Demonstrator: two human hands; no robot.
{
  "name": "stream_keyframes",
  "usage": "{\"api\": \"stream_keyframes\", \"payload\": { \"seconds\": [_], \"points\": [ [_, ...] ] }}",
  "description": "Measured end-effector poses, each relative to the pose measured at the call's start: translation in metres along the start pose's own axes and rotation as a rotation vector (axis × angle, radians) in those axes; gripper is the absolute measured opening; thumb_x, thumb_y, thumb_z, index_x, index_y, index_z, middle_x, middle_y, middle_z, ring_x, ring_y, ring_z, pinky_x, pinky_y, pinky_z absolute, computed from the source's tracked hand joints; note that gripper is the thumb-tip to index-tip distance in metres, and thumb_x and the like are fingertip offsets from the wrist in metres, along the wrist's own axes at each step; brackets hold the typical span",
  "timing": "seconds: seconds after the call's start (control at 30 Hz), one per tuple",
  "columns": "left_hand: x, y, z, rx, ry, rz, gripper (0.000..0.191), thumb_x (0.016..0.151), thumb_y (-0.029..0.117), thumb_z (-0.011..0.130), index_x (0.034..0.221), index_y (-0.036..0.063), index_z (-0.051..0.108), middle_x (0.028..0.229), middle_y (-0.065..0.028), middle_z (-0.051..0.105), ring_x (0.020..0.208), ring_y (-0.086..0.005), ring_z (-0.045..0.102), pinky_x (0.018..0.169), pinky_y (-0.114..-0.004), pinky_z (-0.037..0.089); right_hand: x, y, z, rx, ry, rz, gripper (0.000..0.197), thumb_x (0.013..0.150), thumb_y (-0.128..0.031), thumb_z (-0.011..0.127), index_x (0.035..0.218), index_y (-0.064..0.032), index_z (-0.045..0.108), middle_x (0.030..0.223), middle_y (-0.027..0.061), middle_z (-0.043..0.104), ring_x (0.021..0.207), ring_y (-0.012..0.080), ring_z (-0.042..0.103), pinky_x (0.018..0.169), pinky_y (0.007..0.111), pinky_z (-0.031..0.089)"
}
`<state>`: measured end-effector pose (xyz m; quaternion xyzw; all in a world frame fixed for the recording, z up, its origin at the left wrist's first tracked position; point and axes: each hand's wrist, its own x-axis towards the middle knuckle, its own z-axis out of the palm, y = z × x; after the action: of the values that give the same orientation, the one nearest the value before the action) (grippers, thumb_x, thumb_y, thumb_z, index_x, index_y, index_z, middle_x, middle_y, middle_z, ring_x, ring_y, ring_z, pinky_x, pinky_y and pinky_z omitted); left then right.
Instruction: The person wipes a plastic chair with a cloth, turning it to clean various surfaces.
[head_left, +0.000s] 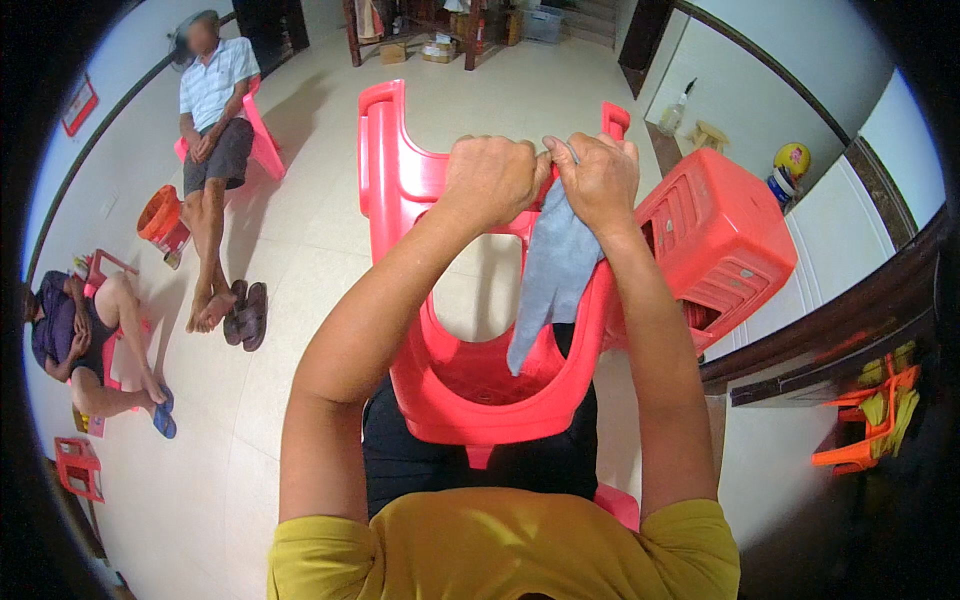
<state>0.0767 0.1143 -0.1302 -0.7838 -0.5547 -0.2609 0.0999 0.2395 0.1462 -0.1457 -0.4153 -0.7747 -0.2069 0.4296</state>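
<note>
A red plastic chair (487, 416), tilted, rests against my lap with its open frame facing up. My left hand (495, 176) is closed in a fist over the chair's far crosspiece; the undersides of its fingers are hidden. Close beside it, my right hand (596, 180) grips a grey-blue cloth (555, 262). The cloth hangs down across the chair's opening, and a bit of it shows by my right thumb. The two hands nearly touch at the thumbs.
To the right stands a stack of red plastic stools (720, 232). Two people sit on the left, near an orange bucket (159, 214) and dark slippers (246, 315). A spray bottle (675, 112) and small wooden stool (709, 136) are along the right wall. Boxes (439, 51) lie under a far table.
</note>
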Motion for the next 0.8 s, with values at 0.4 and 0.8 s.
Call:
{"api": "stream_keyframes", "payload": {
  "seconds": [0.4,0.8],
  "points": [
    [0.006,-0.039,0.011,-0.063,-0.022,-0.077,0.058,0.096,0.057,0.043,0.078,0.0105,0.073,0.075,-0.0169,0.068,0.075,-0.0374,0.066,0.065,-0.049,0.051,-0.06,0.107,-0.039,0.333,0.429,0.762,0.02,0.092,-0.022,0.063,0.088,-0.0018,0.064,0.088,0.0141,0.066,0.08,0.0318,0.063,0.072,0.04,0.051],
    [0.014,-0.051,0.034,-0.022,-0.029,-0.09,0.056,0.092,0.06,0.05,0.075,0.0127,0.073,0.071,-0.0145,0.067,0.073,-0.0337,0.066,0.065,-0.047,0.051,-0.09,-0.009,-0.001,0.192,-0.089,0.061,0.029,0.071,-0.008,0.073,0.099,-0.0023,0.063,0.106,0.0116,0.055,0.099,0.032,0.054,0.084,0.043,0.046]
  ]
}}
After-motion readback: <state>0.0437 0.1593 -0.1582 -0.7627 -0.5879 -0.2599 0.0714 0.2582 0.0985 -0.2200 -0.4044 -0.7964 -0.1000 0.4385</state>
